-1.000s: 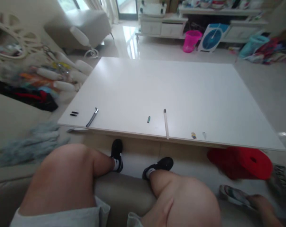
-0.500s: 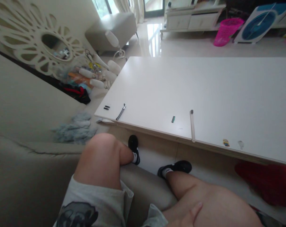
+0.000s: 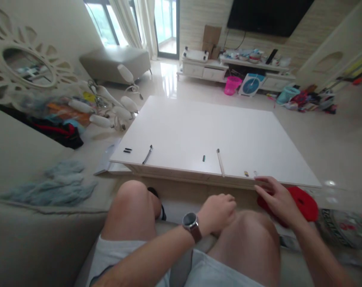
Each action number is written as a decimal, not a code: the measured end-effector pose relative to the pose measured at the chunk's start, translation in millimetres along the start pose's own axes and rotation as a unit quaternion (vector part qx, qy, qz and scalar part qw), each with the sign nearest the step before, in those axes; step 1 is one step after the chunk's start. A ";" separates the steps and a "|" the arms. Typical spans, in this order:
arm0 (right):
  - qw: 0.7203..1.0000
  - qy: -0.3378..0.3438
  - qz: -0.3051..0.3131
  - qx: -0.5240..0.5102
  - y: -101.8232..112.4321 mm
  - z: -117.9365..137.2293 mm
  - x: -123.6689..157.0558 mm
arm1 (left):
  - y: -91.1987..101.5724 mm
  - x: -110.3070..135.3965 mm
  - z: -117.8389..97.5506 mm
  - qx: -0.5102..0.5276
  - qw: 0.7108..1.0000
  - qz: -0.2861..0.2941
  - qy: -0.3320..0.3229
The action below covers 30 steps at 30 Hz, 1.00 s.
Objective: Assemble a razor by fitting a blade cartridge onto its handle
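My left hand (image 3: 218,213), with a watch (image 3: 190,220) on its wrist, hovers by my right knee. Its fingers are curled in and hide whatever they may hold. My right hand (image 3: 273,195) reaches to the front edge of the white table (image 3: 193,127), thumb and fingers apart. Close to its fingertips lies a small clear piece (image 3: 255,173), beside a small yellow piece (image 3: 246,173). Further left are a slim white stick with a dark head (image 3: 221,163), a small green piece (image 3: 204,158), a slim dark stick (image 3: 147,154) and two short black strips (image 3: 127,150).
A red cloth-like thing (image 3: 303,203) is below the table's right front edge. White lamp shades (image 3: 125,107) stand at the table's left side. Beyond are a pink basket (image 3: 232,85) and a blue fan (image 3: 252,85). Grey-blue cloth (image 3: 58,183) lies on the floor at left.
My view has lifted and shows more of the room. My left hand has come into view. A hand lay on my right thigh before; my right hand is now at the table edge.
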State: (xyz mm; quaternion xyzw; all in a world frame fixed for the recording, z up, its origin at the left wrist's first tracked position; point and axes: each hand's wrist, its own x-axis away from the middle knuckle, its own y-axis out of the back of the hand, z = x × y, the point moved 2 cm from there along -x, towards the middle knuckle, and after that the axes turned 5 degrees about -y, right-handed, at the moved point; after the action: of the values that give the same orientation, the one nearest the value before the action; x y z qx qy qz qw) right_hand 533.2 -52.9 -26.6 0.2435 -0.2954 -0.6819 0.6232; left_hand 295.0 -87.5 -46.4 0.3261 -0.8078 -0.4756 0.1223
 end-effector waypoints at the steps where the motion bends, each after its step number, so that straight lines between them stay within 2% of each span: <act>1: 0.999 0.012 -0.012 -0.037 -14.2 33.7 -5.2 | 11.4 -4.9 10.0 -0.007 1.000 -0.015 0.022; 3: 0.995 0.034 -0.026 -0.093 -46.9 91.9 -21.0 | 37.4 -12.9 33.0 -0.020 0.997 -0.038 0.062; 5: 0.988 0.061 -0.014 -0.143 -84.0 134.8 -41.7 | 65.3 -17.8 62.0 -0.038 0.992 -0.045 0.116; 8: 0.981 0.092 0.037 -0.167 -138.0 168.8 -73.7 | 105.5 -15.9 117.9 -0.082 0.971 -0.057 0.217; 11: 0.983 0.116 0.061 -0.132 -175.2 170.9 -97.3 | 136.1 -0.8 181.0 -0.104 0.951 -0.054 0.285; 14: 0.989 0.104 0.073 -0.074 -195.5 155.0 -111.7 | 157.3 22.6 238.6 -0.118 0.919 -0.070 0.369; 16: 0.992 0.094 0.083 -0.035 -204.6 145.8 -117.9 | 166.2 36.5 266.8 -0.136 0.899 -0.077 0.409; 19: 0.989 0.107 0.099 0.001 -217.1 146.0 -123.4 | 170.5 50.8 292.9 -0.159 0.870 -0.037 0.466; 22: 0.984 0.130 0.121 -0.003 -228.8 160.8 -124.0 | 166.2 59.2 305.0 -0.148 0.850 0.030 0.505; 26: 0.978 0.151 0.141 0.002 -243.0 178.7 -117.8 | 158.3 65.8 315.5 -0.114 0.848 0.056 0.515; 30: 0.974 0.155 0.161 0.029 -253.0 173.2 -106.8 | 151.8 66.2 325.4 -0.100 0.851 0.055 0.512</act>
State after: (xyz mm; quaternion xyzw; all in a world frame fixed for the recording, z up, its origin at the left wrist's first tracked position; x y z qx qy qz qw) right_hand 244.3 82.7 -86.7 0.3130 -0.2501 -0.5177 0.7560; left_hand 17.3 144.9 -93.6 0.4644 -0.5955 -0.3122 0.5763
